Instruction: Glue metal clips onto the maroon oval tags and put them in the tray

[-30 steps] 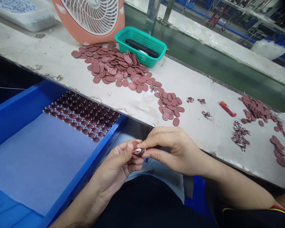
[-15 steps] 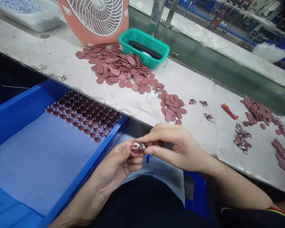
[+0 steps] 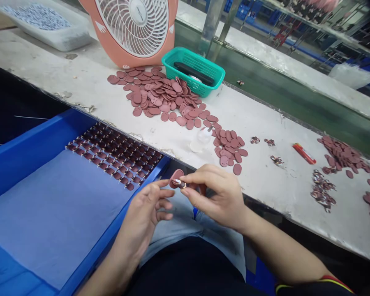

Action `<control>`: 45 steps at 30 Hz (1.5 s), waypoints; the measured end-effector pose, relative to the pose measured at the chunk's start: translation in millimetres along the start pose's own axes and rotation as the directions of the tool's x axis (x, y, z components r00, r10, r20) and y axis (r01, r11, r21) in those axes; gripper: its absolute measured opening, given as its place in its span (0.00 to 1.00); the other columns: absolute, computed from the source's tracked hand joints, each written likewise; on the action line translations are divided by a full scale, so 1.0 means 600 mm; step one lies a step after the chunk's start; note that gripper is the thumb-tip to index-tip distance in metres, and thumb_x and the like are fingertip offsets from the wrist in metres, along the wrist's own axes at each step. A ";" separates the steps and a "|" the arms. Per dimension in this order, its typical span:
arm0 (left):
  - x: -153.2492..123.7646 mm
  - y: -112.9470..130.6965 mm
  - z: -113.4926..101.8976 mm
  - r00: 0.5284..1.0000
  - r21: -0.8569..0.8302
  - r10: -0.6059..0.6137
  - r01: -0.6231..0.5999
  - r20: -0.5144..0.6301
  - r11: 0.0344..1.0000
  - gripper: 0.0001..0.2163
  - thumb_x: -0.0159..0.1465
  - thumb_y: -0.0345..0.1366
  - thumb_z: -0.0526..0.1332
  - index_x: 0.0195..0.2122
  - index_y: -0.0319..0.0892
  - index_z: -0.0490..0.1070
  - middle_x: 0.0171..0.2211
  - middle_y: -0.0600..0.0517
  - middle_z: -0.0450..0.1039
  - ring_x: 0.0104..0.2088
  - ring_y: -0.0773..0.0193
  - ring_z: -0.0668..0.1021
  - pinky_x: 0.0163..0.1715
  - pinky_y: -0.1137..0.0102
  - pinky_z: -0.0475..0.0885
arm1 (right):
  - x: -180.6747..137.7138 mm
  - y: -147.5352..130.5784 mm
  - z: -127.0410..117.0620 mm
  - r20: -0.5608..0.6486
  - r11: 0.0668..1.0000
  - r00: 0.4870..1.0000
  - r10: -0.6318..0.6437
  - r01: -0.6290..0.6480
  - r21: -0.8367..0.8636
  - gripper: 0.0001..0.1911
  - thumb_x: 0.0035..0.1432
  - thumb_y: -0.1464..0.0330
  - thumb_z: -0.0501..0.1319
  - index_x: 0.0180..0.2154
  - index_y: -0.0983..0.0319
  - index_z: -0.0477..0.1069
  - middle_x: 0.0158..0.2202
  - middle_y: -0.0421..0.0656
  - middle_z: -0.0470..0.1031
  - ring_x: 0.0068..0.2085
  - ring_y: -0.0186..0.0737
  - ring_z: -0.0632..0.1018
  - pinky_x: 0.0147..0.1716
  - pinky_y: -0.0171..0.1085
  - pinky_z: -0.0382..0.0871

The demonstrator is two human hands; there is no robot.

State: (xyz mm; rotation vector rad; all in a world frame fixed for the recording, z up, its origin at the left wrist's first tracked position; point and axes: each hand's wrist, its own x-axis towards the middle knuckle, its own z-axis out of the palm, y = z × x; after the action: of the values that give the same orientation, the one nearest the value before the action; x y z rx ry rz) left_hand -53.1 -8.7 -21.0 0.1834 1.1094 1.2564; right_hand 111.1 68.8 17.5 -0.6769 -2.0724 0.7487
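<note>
My right hand (image 3: 217,195) pinches a small dark-and-white piece between thumb and forefinger, with a reddish-brown oval disc (image 3: 176,176) on it. My left hand (image 3: 146,207) is beside it with its fingers apart; one fingertip reaches the disc's edge, and I cannot tell whether it touches. To the left, a blue crate (image 3: 89,267) holds rows of similar assembled pieces (image 3: 117,152) on a pale sheet (image 3: 58,213). On the table, a pile of reddish-brown ovals (image 3: 160,96) lies ahead of my hands, near a small translucent bottle (image 3: 201,139).
An orange fan (image 3: 111,45) and a green basket (image 3: 193,61) with a dark object stand at the back. Small figure-like pieces (image 3: 323,191), a red lighter-like object (image 3: 304,153) and more ovals (image 3: 342,152) lie on the right. A white tray (image 3: 77,35) sits back left.
My left hand has let go of the piece and moved slightly left, its fingers opening. My right hand now holds the piece alone, with the disc turned upward. The camera view has shifted slightly.
</note>
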 end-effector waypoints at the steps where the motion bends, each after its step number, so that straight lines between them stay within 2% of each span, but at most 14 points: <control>1: -0.002 -0.003 -0.004 0.988 0.030 0.128 -0.126 -0.087 0.992 0.18 0.50 0.48 0.76 0.36 0.43 0.80 0.27 0.55 0.79 0.23 0.70 0.76 0.20 0.78 0.76 | -0.003 0.003 0.015 -0.059 0.997 0.998 -0.033 0.029 -0.066 0.06 0.59 0.75 0.66 0.40 0.68 0.77 0.31 0.44 0.77 0.27 0.30 0.74 0.26 0.29 0.71; 3: -0.004 -0.007 -0.010 0.937 0.101 0.305 -0.292 -0.169 0.951 0.14 0.49 0.42 0.78 0.33 0.44 0.79 0.25 0.57 0.77 0.23 0.71 0.74 0.21 0.78 0.74 | -0.011 0.010 0.049 -0.126 0.979 0.986 -0.111 0.087 -0.184 0.07 0.60 0.75 0.66 0.41 0.68 0.77 0.33 0.46 0.79 0.30 0.33 0.77 0.28 0.32 0.73; 7: -0.002 -0.009 -0.020 0.896 0.165 0.407 -0.381 -0.177 0.910 0.13 0.47 0.39 0.79 0.31 0.46 0.79 0.29 0.55 0.79 0.30 0.66 0.77 0.26 0.77 0.73 | -0.025 0.027 0.116 -0.116 0.952 0.968 -0.224 0.192 -0.240 0.11 0.62 0.73 0.65 0.47 0.66 0.75 0.34 0.46 0.81 0.33 0.37 0.79 0.33 0.35 0.76; 10: 0.003 -0.008 -0.037 0.874 0.210 0.409 -0.363 -0.260 0.908 0.11 0.49 0.39 0.78 0.30 0.46 0.79 0.30 0.55 0.79 0.30 0.66 0.77 0.26 0.77 0.73 | -0.027 0.037 0.155 -0.095 0.971 0.980 -0.174 0.155 -0.182 0.09 0.65 0.72 0.61 0.47 0.64 0.75 0.34 0.46 0.81 0.32 0.37 0.79 0.33 0.35 0.77; 13: 0.006 -0.002 -0.069 0.853 0.334 0.416 -0.311 -0.314 0.890 0.10 0.53 0.40 0.75 0.33 0.46 0.80 0.31 0.55 0.79 0.30 0.65 0.77 0.27 0.75 0.75 | -0.024 0.040 0.177 -0.033 0.982 0.992 -0.119 0.113 -0.150 0.07 0.66 0.73 0.59 0.44 0.63 0.75 0.34 0.45 0.81 0.32 0.37 0.79 0.34 0.35 0.77; 17: 0.023 0.022 -0.137 0.833 0.533 0.405 -0.162 -0.377 0.831 0.12 0.57 0.44 0.72 0.38 0.45 0.78 0.40 0.49 0.82 0.41 0.55 0.81 0.34 0.69 0.78 | -0.033 0.030 0.164 0.087 0.965 0.971 -0.221 0.231 -0.123 0.09 0.62 0.73 0.62 0.45 0.67 0.74 0.29 0.44 0.79 0.26 0.36 0.75 0.24 0.36 0.71; 18: 0.031 0.029 -0.157 0.828 0.610 0.411 -0.109 -0.382 0.785 0.13 0.58 0.46 0.70 0.40 0.45 0.78 0.41 0.48 0.82 0.43 0.53 0.81 0.36 0.67 0.79 | -0.038 0.027 0.155 0.109 0.956 0.960 -0.260 0.271 -0.112 0.10 0.61 0.74 0.63 0.45 0.68 0.74 0.28 0.43 0.78 0.24 0.35 0.74 0.21 0.36 0.68; 20: 0.051 0.039 -0.193 0.834 0.794 0.431 0.012 -0.343 0.608 0.17 0.61 0.50 0.65 0.42 0.43 0.77 0.41 0.46 0.82 0.42 0.52 0.82 0.39 0.64 0.78 | -0.049 0.020 0.135 0.144 0.947 0.947 -0.286 0.303 -0.110 0.10 0.60 0.75 0.63 0.45 0.69 0.73 0.26 0.43 0.77 0.22 0.34 0.72 0.18 0.35 0.64; 23: 0.082 0.042 -0.228 0.884 0.936 0.393 0.122 -0.254 0.331 0.17 0.63 0.52 0.61 0.42 0.45 0.78 0.41 0.47 0.83 0.39 0.53 0.82 0.41 0.63 0.74 | -0.067 0.017 0.114 0.189 0.961 0.960 -0.208 0.237 -0.146 0.09 0.61 0.76 0.62 0.44 0.68 0.73 0.25 0.42 0.77 0.22 0.34 0.72 0.18 0.35 0.65; 26: 0.109 0.030 -0.239 0.931 0.964 0.294 0.153 -0.214 0.216 0.14 0.61 0.50 0.62 0.38 0.47 0.81 0.37 0.49 0.84 0.35 0.52 0.81 0.37 0.63 0.72 | -0.081 0.023 0.107 0.192 0.972 0.973 -0.127 0.161 -0.174 0.09 0.61 0.77 0.61 0.44 0.67 0.73 0.26 0.43 0.77 0.23 0.35 0.74 0.20 0.35 0.67; 29: 0.131 0.014 -0.241 0.956 0.975 0.213 0.177 -0.203 0.134 0.13 0.60 0.48 0.63 0.37 0.49 0.82 0.36 0.48 0.84 0.35 0.49 0.81 0.32 0.64 0.69 | -0.090 0.032 0.105 0.185 0.975 0.979 -0.081 0.116 -0.189 0.09 0.61 0.77 0.62 0.45 0.67 0.73 0.27 0.43 0.78 0.24 0.36 0.75 0.21 0.36 0.67; 34: 0.153 0.003 -0.243 0.967 0.985 0.205 0.131 -0.153 0.116 0.10 0.59 0.46 0.65 0.33 0.48 0.82 0.34 0.47 0.83 0.34 0.49 0.81 0.29 0.65 0.68 | -0.094 0.038 0.098 0.165 0.973 0.984 -0.060 0.095 -0.209 0.10 0.62 0.77 0.61 0.46 0.66 0.73 0.27 0.43 0.78 0.24 0.36 0.74 0.21 0.36 0.67; 41: 0.126 0.010 -0.229 0.935 0.961 0.353 -0.085 -0.014 0.262 0.04 0.60 0.41 0.66 0.32 0.52 0.80 0.24 0.58 0.76 0.26 0.63 0.77 0.22 0.74 0.58 | -0.095 0.038 0.090 0.126 0.968 0.991 -0.046 0.076 -0.241 0.09 0.63 0.77 0.60 0.45 0.66 0.73 0.26 0.43 0.77 0.23 0.36 0.74 0.21 0.36 0.66; 45: 0.129 0.006 -0.228 0.936 0.966 0.351 -0.072 -0.021 0.249 0.03 0.60 0.39 0.66 0.30 0.51 0.80 0.22 0.58 0.74 0.24 0.63 0.76 0.21 0.74 0.58 | -0.097 0.043 0.087 0.106 0.964 0.993 -0.044 0.070 -0.255 0.10 0.62 0.77 0.61 0.46 0.65 0.73 0.27 0.43 0.77 0.24 0.36 0.74 0.22 0.35 0.68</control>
State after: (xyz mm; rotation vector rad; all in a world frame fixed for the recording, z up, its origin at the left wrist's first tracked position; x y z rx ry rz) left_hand -165.2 -4.0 -131.4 1.2047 2.0397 0.6265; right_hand 103.7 32.4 -56.0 -0.7313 -2.2957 0.4918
